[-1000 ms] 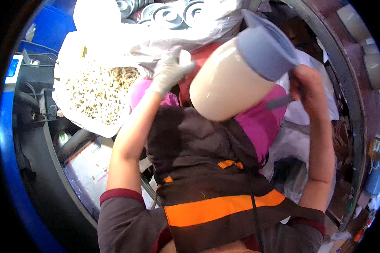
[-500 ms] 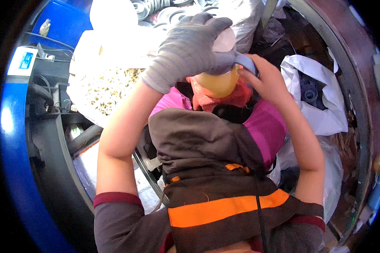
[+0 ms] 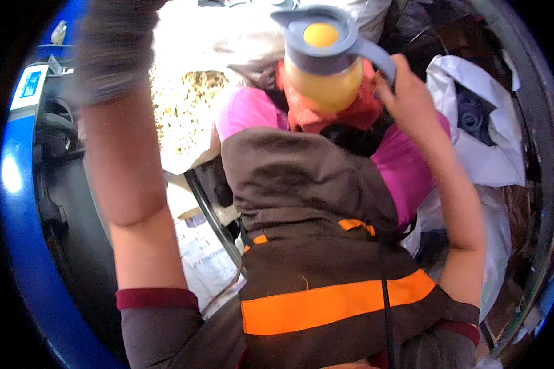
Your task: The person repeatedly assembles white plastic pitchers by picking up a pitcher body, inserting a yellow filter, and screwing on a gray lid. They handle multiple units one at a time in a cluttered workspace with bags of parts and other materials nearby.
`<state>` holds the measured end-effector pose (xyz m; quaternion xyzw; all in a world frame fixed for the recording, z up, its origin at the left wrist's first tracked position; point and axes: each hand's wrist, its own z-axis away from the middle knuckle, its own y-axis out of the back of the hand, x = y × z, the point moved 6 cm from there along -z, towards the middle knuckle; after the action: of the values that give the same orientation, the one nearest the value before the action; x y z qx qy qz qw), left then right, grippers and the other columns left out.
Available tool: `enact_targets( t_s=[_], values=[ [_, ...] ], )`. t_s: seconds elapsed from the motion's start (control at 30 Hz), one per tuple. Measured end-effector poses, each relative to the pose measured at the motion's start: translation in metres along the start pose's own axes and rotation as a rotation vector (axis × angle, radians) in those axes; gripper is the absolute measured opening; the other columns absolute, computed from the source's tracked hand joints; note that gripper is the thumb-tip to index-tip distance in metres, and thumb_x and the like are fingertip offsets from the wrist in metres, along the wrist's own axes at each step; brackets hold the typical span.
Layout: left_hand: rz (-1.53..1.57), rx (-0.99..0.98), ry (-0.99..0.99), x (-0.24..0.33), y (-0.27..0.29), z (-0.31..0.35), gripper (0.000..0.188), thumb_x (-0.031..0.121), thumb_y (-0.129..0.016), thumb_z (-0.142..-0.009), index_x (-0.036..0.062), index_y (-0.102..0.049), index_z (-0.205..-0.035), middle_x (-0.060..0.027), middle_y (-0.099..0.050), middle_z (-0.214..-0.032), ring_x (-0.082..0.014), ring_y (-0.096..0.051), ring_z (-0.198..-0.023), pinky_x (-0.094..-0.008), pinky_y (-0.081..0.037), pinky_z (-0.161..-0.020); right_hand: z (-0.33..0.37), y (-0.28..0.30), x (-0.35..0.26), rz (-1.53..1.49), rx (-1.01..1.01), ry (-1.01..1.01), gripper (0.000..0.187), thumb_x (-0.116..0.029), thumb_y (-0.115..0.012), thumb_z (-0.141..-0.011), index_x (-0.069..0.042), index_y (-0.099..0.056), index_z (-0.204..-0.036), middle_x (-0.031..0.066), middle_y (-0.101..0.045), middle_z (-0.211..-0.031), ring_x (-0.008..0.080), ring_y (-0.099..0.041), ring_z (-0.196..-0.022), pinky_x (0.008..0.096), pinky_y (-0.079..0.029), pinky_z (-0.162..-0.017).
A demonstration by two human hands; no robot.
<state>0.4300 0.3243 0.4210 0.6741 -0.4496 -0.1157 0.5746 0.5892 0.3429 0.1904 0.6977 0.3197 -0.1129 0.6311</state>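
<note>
Just past twelve o'clock, above the person's lap, stands a jug [image 3: 326,85] with a yellow body, a grey collar and lid, and a round yellow disc [image 3: 321,35] in the lid. Its spout points toward ten o'clock and its grey handle [image 3: 375,57] runs out toward four o'clock. Between one and two o'clock, the bare right hand [image 3: 406,92] is grasping that handle, fingers curled around it. Behind the jug's lower part shows a red cloth [image 3: 332,121], between the thighs in pink trousers [image 3: 407,178]; whether the jug rests on it or is held just over it, I cannot tell.

Toward ten o'clock, well apart from the jug, the gloved left hand [image 3: 117,49] is a dark blur cut by the upper edge, so I cannot tell whether it is clenched, released or holding something. Near that forearm, also toward ten o'clock, pale small pieces [image 3: 188,114] fill a white bag.

At two o'clock a white sack [image 3: 495,157] gapes around a dark round part [image 3: 471,117], and below it, past three, hangs clear plastic [image 3: 495,227]. A white packet [image 3: 206,255] lies near half past seven. Blue panelling [image 3: 24,240] curves along eight and nine, and a dark apron [image 3: 314,190] with an orange band [image 3: 332,305] reaches down to six.
</note>
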Motion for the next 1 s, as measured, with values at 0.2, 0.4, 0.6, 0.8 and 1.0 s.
enact_targets(
  t_s=[0.2,0.4,0.6,0.8,1.0],
  values=[
    [-0.208,0.149,0.155,-0.062,-0.078,0.016,0.05,0.04,-0.068,-0.078,0.0043,-0.06,-0.113,-0.0149,-0.063,-0.095,-0.0276,-0.061,-0.089,-0.0361,-0.05,-0.078,-0.005,-0.02,0.009,-0.411,-0.175,0.029,0.033,-0.026,-0.063,-0.087,-0.005,-0.051,-0.11,0.0176,-0.063,-0.088,0.0317,-0.062,-0.083,0.0366,-0.048,-0.075],
    [-0.054,0.245,0.131,-0.078,-0.076,0.012,0.056,0.041,-0.072,-0.073,0.0019,-0.061,-0.112,-0.0206,-0.063,-0.099,-0.0344,-0.062,-0.091,-0.0393,-0.051,-0.079,0.011,-0.061,0.032,-0.666,-0.328,-0.176,0.045,-0.023,-0.062,-0.089,-0.002,-0.047,-0.126,0.009,-0.061,-0.103,0.015,-0.058,-0.089,0.0306,-0.048,-0.078],
    [-0.14,0.273,-0.175,-0.051,-0.026,0.012,0.056,0.043,-0.07,-0.075,0.0007,-0.059,-0.111,-0.0151,-0.065,-0.092,-0.0203,-0.065,-0.077,-0.0297,-0.054,-0.063,0.015,-0.062,0.045,-0.648,-0.252,-0.157,0.034,-0.019,-0.061,-0.09,-0.004,-0.051,-0.119,0.0057,-0.061,-0.1,0.0108,-0.057,-0.082,0.0253,-0.048,-0.064],
    [-0.373,0.245,0.125,-0.061,-0.09,0.039,0.061,0.043,-0.064,-0.077,0.005,-0.053,-0.124,-0.0224,-0.056,-0.107,-0.0339,-0.055,-0.102,-0.0429,-0.045,-0.088,0.022,-0.081,0.059,-0.553,-0.357,-0.259,0.027,-0.02,-0.06,-0.089,-0.001,-0.054,-0.108,0.0051,-0.062,-0.088,0.0127,-0.059,-0.075,0.0281,-0.047,-0.061],
    [-0.31,0.25,0.163,-0.075,-0.092,0.032,0.064,0.045,-0.066,-0.075,0.0081,-0.053,-0.126,-0.0251,-0.052,-0.114,-0.0395,-0.051,-0.107,-0.045,-0.042,-0.092,0.034,-0.088,0.051,-0.454,-0.443,-0.172,0.044,-0.03,-0.065,-0.081,0.005,-0.057,-0.106,0.0195,-0.066,-0.1,0.0285,-0.063,-0.095,0.0369,-0.047,-0.084]
  ],
)
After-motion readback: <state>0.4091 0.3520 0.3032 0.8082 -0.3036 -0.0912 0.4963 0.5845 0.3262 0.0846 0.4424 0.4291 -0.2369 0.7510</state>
